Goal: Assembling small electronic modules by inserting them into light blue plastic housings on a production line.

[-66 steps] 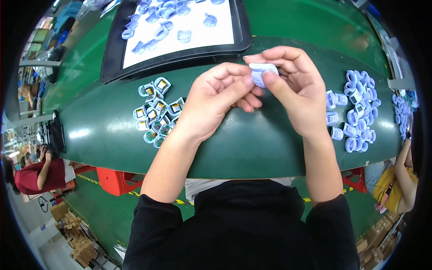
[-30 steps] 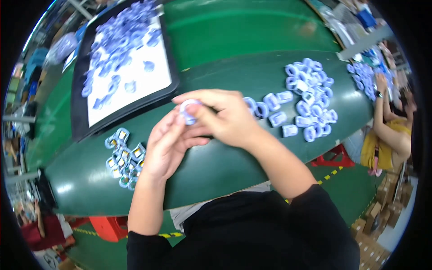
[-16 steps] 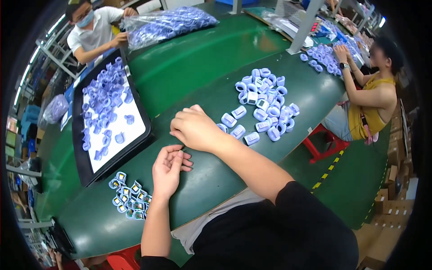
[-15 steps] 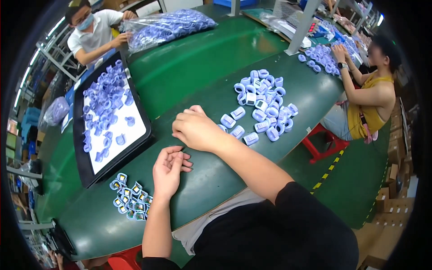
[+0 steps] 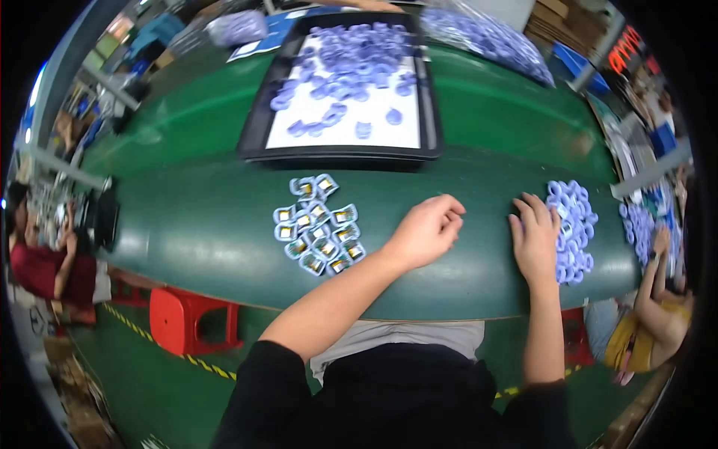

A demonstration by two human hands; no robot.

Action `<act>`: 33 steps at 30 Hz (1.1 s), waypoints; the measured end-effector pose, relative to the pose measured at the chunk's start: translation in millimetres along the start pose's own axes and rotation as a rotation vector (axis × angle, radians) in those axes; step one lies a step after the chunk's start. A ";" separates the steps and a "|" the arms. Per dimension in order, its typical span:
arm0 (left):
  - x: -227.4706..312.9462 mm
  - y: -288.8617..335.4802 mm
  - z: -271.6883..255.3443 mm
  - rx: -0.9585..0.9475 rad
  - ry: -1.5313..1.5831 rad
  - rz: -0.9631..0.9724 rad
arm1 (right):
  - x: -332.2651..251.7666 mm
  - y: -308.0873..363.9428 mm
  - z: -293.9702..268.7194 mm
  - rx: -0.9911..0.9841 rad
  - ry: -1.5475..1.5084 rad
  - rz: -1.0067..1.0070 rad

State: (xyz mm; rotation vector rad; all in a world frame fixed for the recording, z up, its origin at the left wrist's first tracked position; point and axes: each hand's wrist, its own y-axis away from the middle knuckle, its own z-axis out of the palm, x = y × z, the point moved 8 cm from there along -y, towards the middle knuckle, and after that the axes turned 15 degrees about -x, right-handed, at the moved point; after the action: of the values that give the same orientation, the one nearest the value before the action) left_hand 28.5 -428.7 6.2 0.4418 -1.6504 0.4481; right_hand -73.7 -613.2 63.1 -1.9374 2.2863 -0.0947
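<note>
My right hand [image 5: 535,241] lies palm down at the left edge of a pile of lavender ring-shaped plastic pieces [image 5: 574,232]. Its fingers are spread, and their tips touch or nearly touch the closest pieces. Over the middle of the table is my left hand [image 5: 428,233], its fingers loosely bent and apart from the thumb. Nothing shows in it, though the palm side is partly hidden. To its left sits a group of similar pieces [image 5: 318,228] facing up, with small green and yellow parts visible inside.
A black tray [image 5: 340,155] with a white bottom holds many loose lavender pieces beyond my hands. Behind it lies a clear bag of them [image 5: 486,37]. Co-workers sit at the right and far left; a red stool [image 5: 179,322] stands below the green table [image 5: 187,217].
The view has swung right and levelled. My hands, close together before, are now apart: the right has moved to the lavender pile with fingers spread, and the left stays over the middle.
</note>
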 end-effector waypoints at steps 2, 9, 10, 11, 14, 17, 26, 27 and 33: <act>-0.2 5.7 -6.8 0.024 -0.133 0.068 | -1.4 -3.8 7.4 -0.028 0.030 -0.005; 13.6 11.3 -2.1 0.114 -0.365 0.190 | -71.9 -48.6 -52.5 0.106 -0.282 -0.238; 10.7 8.7 -0.1 0.092 -0.349 0.148 | -91.0 -63.3 -58.5 0.139 -0.294 -0.320; 11.3 9.8 0.7 0.095 -0.348 0.157 | -106.4 -81.0 -57.8 0.131 -0.331 -0.371; 8.3 11.0 -1.5 0.109 -0.326 0.191 | -158.7 -138.0 -36.9 0.047 -0.447 -0.504; 7.1 13.5 -6.0 0.088 -0.286 0.188 | -193.7 -193.9 14.1 -0.284 -0.382 -0.387; 15.1 17.7 -9.8 0.115 -0.138 0.247 | -258.0 -255.7 90.3 -0.623 -0.325 -0.170; 12.5 13.4 -4.6 0.021 -0.165 0.170 | -266.8 -260.8 88.2 -0.544 -0.310 -0.219; -4.0 3.6 9.0 -0.057 -0.171 0.152 | -346.1 -260.5 90.1 -0.585 -0.405 -0.735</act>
State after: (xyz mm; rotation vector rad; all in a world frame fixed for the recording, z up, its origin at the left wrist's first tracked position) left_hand 19.5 -430.2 1.0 0.3204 -1.8656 0.4849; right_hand 249.0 -311.9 34.3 -2.6570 1.3407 0.8855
